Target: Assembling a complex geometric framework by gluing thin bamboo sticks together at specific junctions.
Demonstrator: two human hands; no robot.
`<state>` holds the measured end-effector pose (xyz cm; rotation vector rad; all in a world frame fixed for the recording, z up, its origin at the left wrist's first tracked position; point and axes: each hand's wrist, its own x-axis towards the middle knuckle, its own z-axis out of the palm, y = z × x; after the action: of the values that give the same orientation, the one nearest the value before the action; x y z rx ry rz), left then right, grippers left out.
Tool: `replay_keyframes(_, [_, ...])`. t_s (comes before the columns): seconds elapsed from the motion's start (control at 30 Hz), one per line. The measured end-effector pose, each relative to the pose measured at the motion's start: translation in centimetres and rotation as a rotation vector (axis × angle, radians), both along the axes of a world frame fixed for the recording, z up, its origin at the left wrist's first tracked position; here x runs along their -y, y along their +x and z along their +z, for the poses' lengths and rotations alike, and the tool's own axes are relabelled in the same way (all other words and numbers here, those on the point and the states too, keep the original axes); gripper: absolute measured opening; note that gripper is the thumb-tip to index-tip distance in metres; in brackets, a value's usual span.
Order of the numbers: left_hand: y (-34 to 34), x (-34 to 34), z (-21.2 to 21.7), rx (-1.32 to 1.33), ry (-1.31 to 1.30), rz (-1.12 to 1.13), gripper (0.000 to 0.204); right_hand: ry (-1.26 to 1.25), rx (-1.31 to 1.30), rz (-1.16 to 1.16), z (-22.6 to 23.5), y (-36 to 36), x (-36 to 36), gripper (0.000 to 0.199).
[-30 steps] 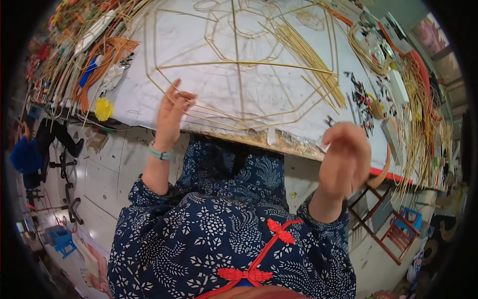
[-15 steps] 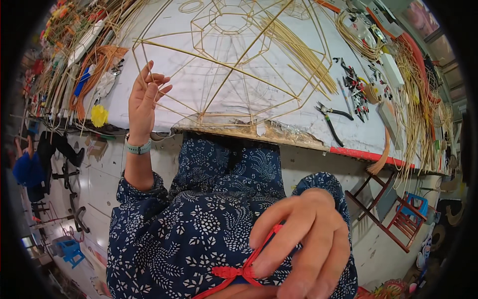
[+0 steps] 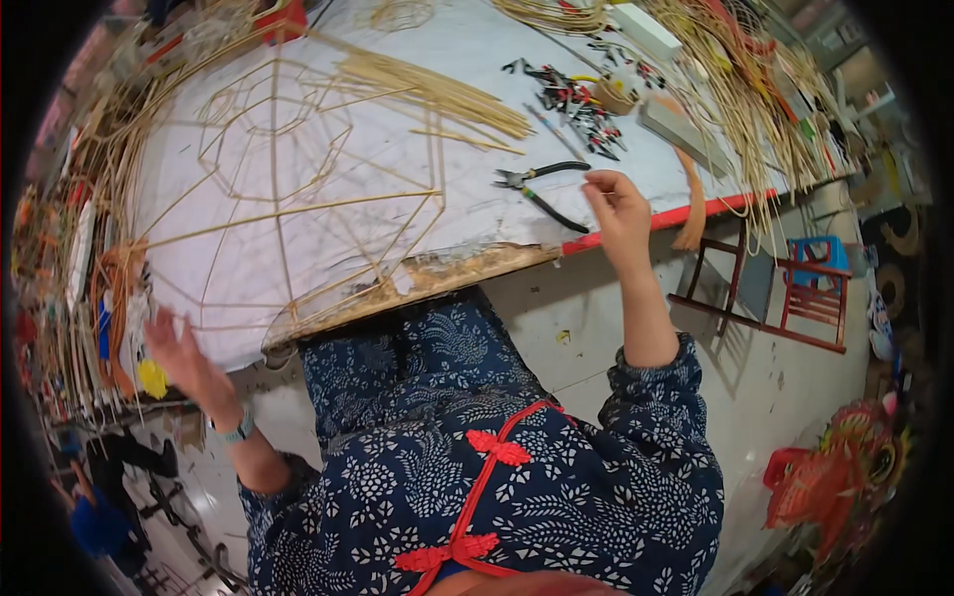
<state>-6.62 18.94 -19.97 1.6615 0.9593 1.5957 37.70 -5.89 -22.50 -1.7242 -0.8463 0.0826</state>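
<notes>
A faceted frame of thin bamboo strips stands on the white table. My left hand is open, fingers spread, at the frame's lower left edge near the table's rim. My right hand reaches over the table's front edge, its fingertips next to the handles of black pliers lying on the table. It holds nothing that I can see. My blue patterned jacket with red knot buttons fills the lower middle.
A bundle of straight bamboo strips lies behind the frame. Small tools and clips are scattered at the back right. Long bamboo strips pile on the right. A red wooden rack and a red lion-shaped figure stand on the floor.
My right hand has risen from my chest to the table edge beside the pliers. My left hand has slid down off the frame toward the table's left rim. The view has swung right.
</notes>
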Motion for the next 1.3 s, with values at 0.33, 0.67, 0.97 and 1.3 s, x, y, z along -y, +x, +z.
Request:
replay_keyframes(0.33, [2.4, 6.5, 2.1, -0.145, 0.496, 0.193, 0.051, -0.206, 0.15, -0.801, -7.2, 17.1, 15.8, 0.018])
replay_keyframes(0.67, [8.4, 8.2, 1.7, -0.2, 0.537, -0.098, 0.045, -0.093, -0.478, -0.518, -10.0, 20.2, 18.7, 0.015])
replay_keyframes(0.97, [10.5, 9.6, 0.2, -0.203, 0.444, -0.099, 0.043, -0.315, 0.078, -0.637, -7.1, 19.1, 18.8, 0.015])
replay_keyframes(1.3, [15.6, 11.7, -1.1, -0.205, 0.349, -0.667, 0.034, -0.813, 0.36, -0.665, -3.4, 11.4, 21.6, 0.011])
